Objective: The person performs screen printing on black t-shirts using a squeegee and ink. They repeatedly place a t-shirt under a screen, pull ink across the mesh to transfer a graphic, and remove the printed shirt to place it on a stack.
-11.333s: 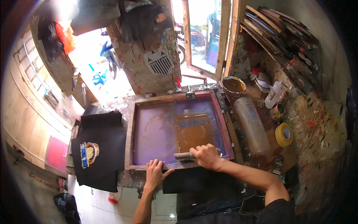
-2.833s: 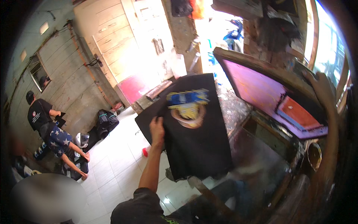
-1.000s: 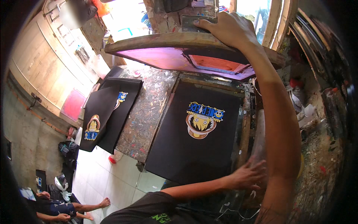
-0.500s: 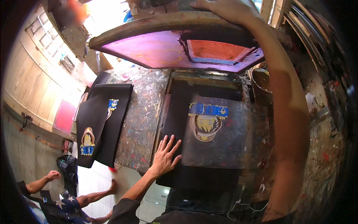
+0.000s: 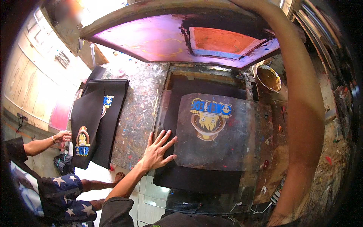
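My left hand (image 5: 157,151) is open, its fingers spread flat at the left edge of the black fabric piece (image 5: 204,181) on the glass-topped table. On that fabric is a cartoon print (image 5: 208,125) in yellow, brown and blue, upside down from here, within a translucent, round-cornered rectangle. Beyond it, a screen printing frame (image 5: 151,39) stands tilted up, its mesh pink and purple with an orange window. My right hand (image 5: 247,3) is at the frame's top edge; its fingers are cut off by the picture's upper rim.
Black printed fabric pieces (image 5: 100,125) lie stacked on the paint-stained table (image 5: 138,98) to the left. A co-worker's hand (image 5: 63,137) is at the stack's left edge. A paint bucket (image 5: 268,78) stands at the back right, near my right arm.
The screen frame appears higher, with my right hand now mostly out of view. My left hand has shifted slightly left. The co-worker has come closer to the stack.
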Motion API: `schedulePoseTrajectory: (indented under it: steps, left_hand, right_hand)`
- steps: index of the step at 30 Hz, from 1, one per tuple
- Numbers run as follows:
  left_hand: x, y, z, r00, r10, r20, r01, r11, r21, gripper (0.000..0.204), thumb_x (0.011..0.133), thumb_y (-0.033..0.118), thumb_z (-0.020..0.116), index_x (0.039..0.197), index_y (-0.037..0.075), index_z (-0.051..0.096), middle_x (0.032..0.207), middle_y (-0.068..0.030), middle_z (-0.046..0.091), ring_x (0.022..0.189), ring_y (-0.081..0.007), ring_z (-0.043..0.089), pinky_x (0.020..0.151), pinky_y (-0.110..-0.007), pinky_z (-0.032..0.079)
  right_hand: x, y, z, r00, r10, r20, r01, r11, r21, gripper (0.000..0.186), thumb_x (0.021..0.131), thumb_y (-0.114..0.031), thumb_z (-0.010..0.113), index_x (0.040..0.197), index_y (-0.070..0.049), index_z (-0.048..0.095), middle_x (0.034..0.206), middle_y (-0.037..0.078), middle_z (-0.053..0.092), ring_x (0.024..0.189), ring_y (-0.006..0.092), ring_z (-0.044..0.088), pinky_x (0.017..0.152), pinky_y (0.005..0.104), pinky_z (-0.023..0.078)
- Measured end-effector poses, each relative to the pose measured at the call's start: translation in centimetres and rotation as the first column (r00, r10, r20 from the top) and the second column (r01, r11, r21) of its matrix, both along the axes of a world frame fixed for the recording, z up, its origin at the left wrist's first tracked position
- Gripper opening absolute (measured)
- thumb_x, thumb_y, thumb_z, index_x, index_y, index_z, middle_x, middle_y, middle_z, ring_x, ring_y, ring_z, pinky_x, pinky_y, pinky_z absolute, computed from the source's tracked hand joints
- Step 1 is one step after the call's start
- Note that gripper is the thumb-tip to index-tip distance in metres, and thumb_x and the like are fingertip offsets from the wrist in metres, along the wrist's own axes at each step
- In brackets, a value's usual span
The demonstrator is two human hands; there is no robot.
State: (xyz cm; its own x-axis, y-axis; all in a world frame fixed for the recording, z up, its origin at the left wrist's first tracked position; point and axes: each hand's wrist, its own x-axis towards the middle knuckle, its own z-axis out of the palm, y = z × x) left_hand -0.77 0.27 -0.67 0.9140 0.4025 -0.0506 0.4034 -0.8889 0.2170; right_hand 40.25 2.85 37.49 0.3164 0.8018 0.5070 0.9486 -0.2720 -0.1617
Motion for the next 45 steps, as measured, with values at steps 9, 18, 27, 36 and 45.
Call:
schedulePoseTrajectory:
  steps: [9,18,27,36,45]
  left_hand:
    - [1.4,-0.1,0.5,1.000,-0.012,0.024,0.013,0.999,-0.040,0.078,0.095,0.065,0.057,0.159,0.023,0.043,0.170,-0.0131,0.028,0.158,-0.0364,0.020,0.122,-0.068,-0.003]
    - [1.4,0.4,0.3,1.000,-0.021,-0.001,0.021,0.999,-0.034,0.077,0.095,0.067,0.053,0.160,0.026,0.041,0.170,-0.0120,0.027,0.158,-0.0343,0.021,0.122,-0.069,0.001]
    - [1.1,0.3,-0.3,0.999,-0.005,0.046,0.006,1.000,-0.029,0.078,0.092,0.068,0.058,0.158,0.030,0.043,0.169,-0.0089,0.030,0.158,-0.0330,0.021,0.122,-0.069,0.003]
    - [1.4,0.1,0.0,0.996,-0.020,0.081,0.023,0.999,-0.042,0.079,0.092,0.070,0.058,0.158,0.029,0.044,0.169,-0.0106,0.029,0.157,-0.0355,0.022,0.123,-0.069,0.003]
    - [9.4,-10.7,1.2,0.899,0.321,0.297,-0.277,0.943,-0.182,0.057,0.089,0.017,0.070,0.145,0.016,0.058,0.155,-0.0192,0.047,0.153,-0.0439,0.026,0.117,-0.069,0.020]
  right_hand:
    - [-1.3,-3.1,2.0,0.996,0.001,-0.090,-0.004,0.999,-0.036,0.092,0.087,-0.076,0.059,0.129,0.006,0.067,0.133,0.033,0.063,0.126,0.0452,0.060,0.109,0.0444,0.044]
    - [1.9,-1.0,1.5,0.999,-0.032,0.029,0.032,0.999,-0.003,0.100,0.087,-0.079,0.057,0.130,0.011,0.063,0.138,0.035,0.059,0.129,0.0462,0.057,0.111,0.0452,0.042]
    - [-0.8,-2.7,1.5,0.995,-0.007,-0.097,0.004,1.000,-0.029,0.094,0.087,-0.075,0.059,0.130,0.008,0.065,0.136,0.035,0.060,0.128,0.0462,0.058,0.111,0.0452,0.043]
    - [-1.1,-2.8,0.8,0.989,0.013,-0.145,-0.011,1.000,0.012,0.081,0.091,-0.067,0.062,0.133,0.003,0.064,0.134,0.033,0.063,0.125,0.0440,0.061,0.108,0.0442,0.045]
    - [-1.3,-2.4,0.0,0.997,-0.030,-0.065,0.027,0.998,-0.052,0.073,0.088,-0.064,0.064,0.111,0.005,0.073,0.106,0.033,0.070,0.103,0.0416,0.070,0.095,0.0454,0.053]
